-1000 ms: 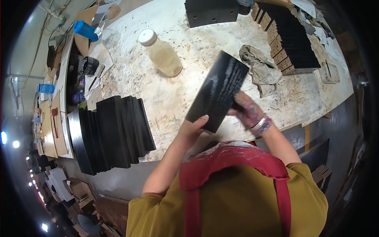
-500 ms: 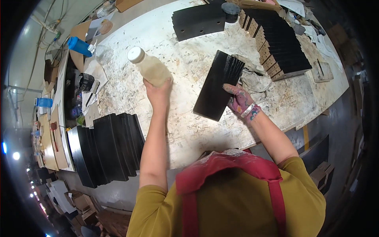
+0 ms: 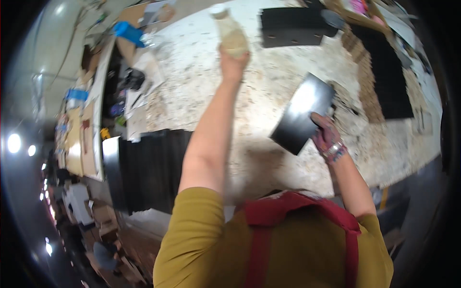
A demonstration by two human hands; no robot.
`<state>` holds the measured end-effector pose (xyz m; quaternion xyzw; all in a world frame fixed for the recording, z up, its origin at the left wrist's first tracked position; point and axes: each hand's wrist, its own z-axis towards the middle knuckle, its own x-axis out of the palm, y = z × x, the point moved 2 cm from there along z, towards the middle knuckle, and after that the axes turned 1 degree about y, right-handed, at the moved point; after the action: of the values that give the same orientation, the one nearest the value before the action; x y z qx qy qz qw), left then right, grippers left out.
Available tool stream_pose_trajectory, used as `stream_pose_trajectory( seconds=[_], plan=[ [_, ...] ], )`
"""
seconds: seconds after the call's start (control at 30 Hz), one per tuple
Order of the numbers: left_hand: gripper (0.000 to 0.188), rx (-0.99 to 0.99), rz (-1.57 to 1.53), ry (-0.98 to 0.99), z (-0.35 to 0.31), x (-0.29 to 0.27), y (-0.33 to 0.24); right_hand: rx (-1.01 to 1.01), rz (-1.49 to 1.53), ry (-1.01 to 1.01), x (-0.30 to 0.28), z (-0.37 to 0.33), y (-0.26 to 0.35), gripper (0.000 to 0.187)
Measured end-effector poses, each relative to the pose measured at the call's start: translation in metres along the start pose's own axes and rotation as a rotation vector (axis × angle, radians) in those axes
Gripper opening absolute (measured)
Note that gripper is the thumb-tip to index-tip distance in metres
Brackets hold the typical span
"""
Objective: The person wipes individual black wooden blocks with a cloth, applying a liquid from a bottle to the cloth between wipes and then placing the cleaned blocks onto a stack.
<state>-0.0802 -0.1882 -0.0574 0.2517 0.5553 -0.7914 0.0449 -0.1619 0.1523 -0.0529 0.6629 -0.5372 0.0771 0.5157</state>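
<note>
My bare left hand (image 3: 234, 60) is wrapped round the lower end of a clear plastic bottle (image 3: 230, 36) with a white cap and pale contents, toward the far side of the worktable (image 3: 269, 81). In my right hand (image 3: 328, 133), which wears a patterned glove, is a flat black rectangular panel (image 3: 303, 113). My thumb lies over its right edge, and the fingers beneath are hidden. Light glares off the panel's upper face. Beside it, a crumpled greyish cloth (image 3: 345, 103) rests on the stained white tabletop.
Black panels (image 3: 153, 168) stand in a row at the near left. Another stack with holed edges (image 3: 290, 31) is at the back, next to a round dark container (image 3: 332, 19). A long stack of black boards (image 3: 384, 72) fills the right side. A blue bottle (image 3: 128, 33) lies far left.
My left hand has carried the bottle farther away across the table. The black panel in my right hand has tilted, so its face now reflects the light. The whole view has shifted.
</note>
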Motion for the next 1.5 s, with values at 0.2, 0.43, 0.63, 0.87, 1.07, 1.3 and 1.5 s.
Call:
stream_pose_trajectory(
  seconds=[0.2, 0.43, 0.63, 0.87, 1.07, 1.3, 1.5],
  plan=[
    [0.096, -0.003, 0.521, 0.763, 0.053, -0.077, -0.022, -0.067, 0.101, 0.086, -0.02, 0.008, -0.001, 0.039],
    [0.029, -0.007, 1.44, 0.565, 0.134, -0.28, 0.063, -0.031, 0.082, 0.111, -0.018, 0.009, -0.011, 0.04],
    [0.043, -0.192, 1.484, 0.546, 0.148, -0.293, 0.101, -0.052, 0.044, 0.151, -0.022, 0.0, -0.007, 0.07],
    [0.043, -0.221, 1.49, 0.416, 0.142, -0.269, 0.141, 0.062, 0.028, 0.147, -0.027, 0.003, -0.003, 0.043],
    [0.024, 0.113, 1.645, 0.483, 0.155, -0.268, 0.081, 0.152, -0.072, 0.116, 0.007, -0.007, 0.017, 0.048],
    [0.038, 0.404, 0.557, 1.022, -0.006, -0.12, -0.12, -0.074, -0.232, 0.221, 0.008, -0.008, 0.005, 0.087],
    [0.044, 0.621, 0.295, 0.964, -0.124, -0.08, -0.183, -0.31, -0.148, 0.215, 0.01, -0.047, 0.004, 0.071]
  ],
)
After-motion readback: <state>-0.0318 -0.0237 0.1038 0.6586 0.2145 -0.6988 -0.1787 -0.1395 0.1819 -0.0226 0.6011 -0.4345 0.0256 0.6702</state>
